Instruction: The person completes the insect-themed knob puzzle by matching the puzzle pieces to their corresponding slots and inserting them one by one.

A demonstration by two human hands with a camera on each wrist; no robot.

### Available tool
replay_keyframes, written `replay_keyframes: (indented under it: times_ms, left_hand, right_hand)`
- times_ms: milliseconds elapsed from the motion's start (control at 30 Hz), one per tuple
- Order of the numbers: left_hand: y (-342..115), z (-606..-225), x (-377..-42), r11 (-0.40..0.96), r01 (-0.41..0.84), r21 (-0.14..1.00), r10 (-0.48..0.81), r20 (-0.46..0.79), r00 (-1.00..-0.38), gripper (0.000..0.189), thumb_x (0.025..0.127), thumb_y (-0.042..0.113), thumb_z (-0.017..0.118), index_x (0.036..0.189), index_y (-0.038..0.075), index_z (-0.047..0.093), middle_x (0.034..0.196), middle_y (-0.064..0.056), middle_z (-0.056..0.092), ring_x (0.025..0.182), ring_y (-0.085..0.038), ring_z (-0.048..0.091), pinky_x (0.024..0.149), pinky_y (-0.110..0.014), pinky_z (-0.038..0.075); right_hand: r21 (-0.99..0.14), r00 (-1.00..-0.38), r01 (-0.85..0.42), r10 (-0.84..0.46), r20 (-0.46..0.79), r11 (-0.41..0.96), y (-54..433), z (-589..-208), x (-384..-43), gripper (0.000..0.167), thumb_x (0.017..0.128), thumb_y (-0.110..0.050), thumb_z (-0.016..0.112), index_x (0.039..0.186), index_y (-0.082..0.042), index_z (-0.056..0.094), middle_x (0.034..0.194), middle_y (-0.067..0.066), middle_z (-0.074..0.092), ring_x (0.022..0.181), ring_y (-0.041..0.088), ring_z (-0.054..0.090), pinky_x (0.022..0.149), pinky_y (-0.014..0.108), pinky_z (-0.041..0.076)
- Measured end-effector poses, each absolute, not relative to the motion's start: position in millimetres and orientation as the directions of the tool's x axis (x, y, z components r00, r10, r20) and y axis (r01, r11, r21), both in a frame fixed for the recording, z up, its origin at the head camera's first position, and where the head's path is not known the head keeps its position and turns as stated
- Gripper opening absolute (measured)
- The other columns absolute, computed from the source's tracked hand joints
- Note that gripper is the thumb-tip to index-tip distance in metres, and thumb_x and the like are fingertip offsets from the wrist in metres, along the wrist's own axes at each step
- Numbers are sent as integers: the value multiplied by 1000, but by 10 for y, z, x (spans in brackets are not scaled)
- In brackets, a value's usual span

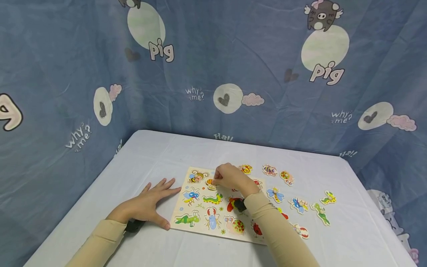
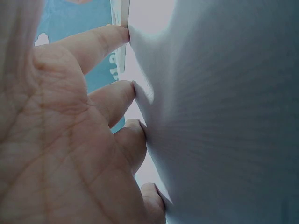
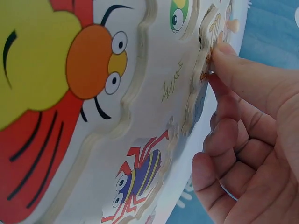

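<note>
A wooden insect puzzle board (image 1: 213,233) lies on the white table. My right hand (image 1: 230,176) is over its upper row and pinches a yellow-orange striped insect puzzle piece (image 1: 210,184) between thumb and forefinger. In the right wrist view, the fingertips are on the piece (image 3: 203,65) right at the board's surface, the other fingers curled in beneath. Left of the board, my left hand (image 1: 145,204) rests with spread fingers, thumb by the lower left corner. The left wrist view shows its fingertips on the white cloth, one beside the board's edge.
Loose knobbed pieces are scattered right of and behind the board, among them a spider (image 1: 269,170), a snail (image 1: 287,178), a grasshopper (image 1: 321,214) and a caterpillar (image 1: 328,197). A beetle piece (image 1: 301,231) lies by my right forearm. Blue printed curtain (image 1: 200,122) hangs behind the table.
</note>
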State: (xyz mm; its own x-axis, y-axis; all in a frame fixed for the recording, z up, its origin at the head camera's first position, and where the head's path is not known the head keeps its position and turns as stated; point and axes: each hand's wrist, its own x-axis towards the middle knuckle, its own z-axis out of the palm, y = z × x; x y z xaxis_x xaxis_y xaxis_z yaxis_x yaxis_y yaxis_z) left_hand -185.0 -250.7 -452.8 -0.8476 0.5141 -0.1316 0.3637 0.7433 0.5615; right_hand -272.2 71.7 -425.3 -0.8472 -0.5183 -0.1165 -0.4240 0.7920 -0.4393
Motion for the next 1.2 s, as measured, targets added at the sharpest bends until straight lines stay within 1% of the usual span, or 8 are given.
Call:
replay_keyframes:
  times_ms: [400, 533, 700, 833, 933, 1200]
  left_hand:
    - [-2488, -4511, -1855, 744, 367, 558, 518, -136, -845, 122, 61, 58, 101, 165, 23, 46, 180, -18, 20, 166, -52, 7, 125, -84, -3]
    - [-2480, -4501, -1865, 751, 372, 546, 515, -132, -847, 122, 61, 59, 100, 165, 23, 46, 180, -17, 21, 166, -51, 8, 125, -84, -1]
    - [-2494, -4508, -1856, 751, 365, 550, 513, -138, -847, 123, 61, 59, 100, 165, 23, 46, 180, -17, 21, 166, -51, 7, 125, -84, -2]
    - [-2506, -4519, -1850, 751, 361, 552, 510, -138, -849, 123, 61, 59, 100, 165, 23, 46, 180, -18, 21, 166, -52, 7, 124, -84, -2]
    - [-2508, -4525, -1852, 750, 361, 554, 509, -134, -850, 123, 61, 59, 100, 165, 23, 46, 179, -18, 21, 166, -53, 7, 124, -84, -3]
    - [-2501, -4537, -1860, 744, 366, 560, 513, -127, -849, 123, 60, 59, 101, 165, 23, 46, 179, -18, 22, 166, -53, 8, 124, -84, -3]
  right_hand:
    - [-424, -849, -417, -511, -132, 804, 699, -4260, -2735, 13, 101, -25, 78, 97, -12, 76, 87, -1, 70, 72, 11, 58, 68, 25, 49]
    - [-429, -855, -409, -503, -128, 805, 695, -4249, -2734, 13, 101, -24, 78, 97, -12, 76, 87, 0, 70, 72, 12, 58, 66, 25, 49]
    - [-452, -860, -387, -491, -138, 804, 668, -4259, -2717, 13, 100, -24, 79, 96, -12, 76, 87, 0, 71, 72, 13, 58, 61, 24, 48]
    - [-439, -863, -390, -487, -130, 809, 652, -4278, -2717, 14, 100, -25, 79, 95, -12, 76, 87, 0, 71, 72, 12, 57, 63, 24, 48]
    - [-438, -863, -399, -492, -117, 805, 658, -4288, -2715, 14, 100, -25, 78, 94, -12, 77, 84, -1, 69, 70, 12, 56, 63, 23, 46]
    - [-464, -867, -384, -485, -117, 798, 682, -4302, -2707, 17, 100, -26, 78, 90, -13, 75, 77, -2, 65, 64, 11, 53, 55, 22, 43]
